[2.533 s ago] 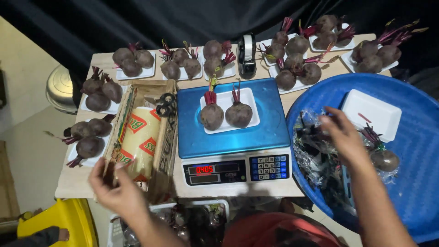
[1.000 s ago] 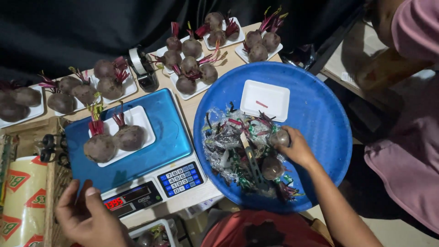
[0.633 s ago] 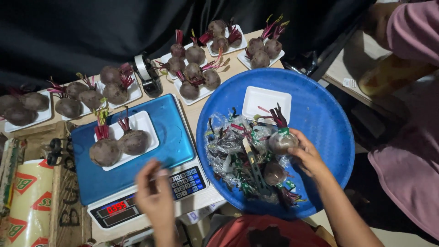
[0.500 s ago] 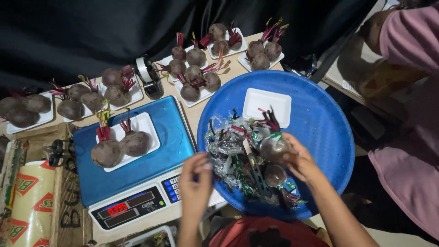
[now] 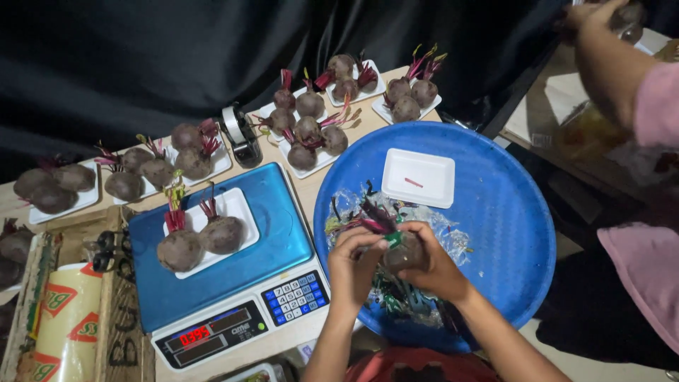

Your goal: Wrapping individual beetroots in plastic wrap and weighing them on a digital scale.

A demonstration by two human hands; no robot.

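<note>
1. Since half a second ago the left hand [image 5: 353,263] has crossed from the scale's keypad into the blue basin [image 5: 509,233] and now meets the right hand [image 5: 433,265] on the wrapped beetroot [image 5: 403,251]; that beetroot has shifted slightly toward the person.
2. The left hand's fingers are curled and pinch at the green tie and wrap near the top of the beetroot; the right hand is cupped round the root from the other side, gripping it; the two hands nearly touch each other.
3. The beetroot is held just above the pile of crumpled clear wrap [image 5: 396,226] in the near part of the basin; its dark red stalks point away toward the scale.
4. An empty white foam tray [image 5: 419,177] lies in the far part of the basin, apart from the pile.
5. Left of the basin stands the blue scale [image 5: 226,262]; on its pan a white tray [image 5: 237,205] carries two beetroots side by side; the red display is lit.
6. Along the far edge of the table [image 5: 300,180] stand more trays of beetroots, with a tape dispenser [image 5: 240,134] among them.
7. At the left a roll of film [image 5: 67,322] lies in its cardboard box, with scissors [image 5: 106,251] beside it.
8. At the upper right another person's arm in a pink sleeve [image 5: 654,106] reaches away.
</note>
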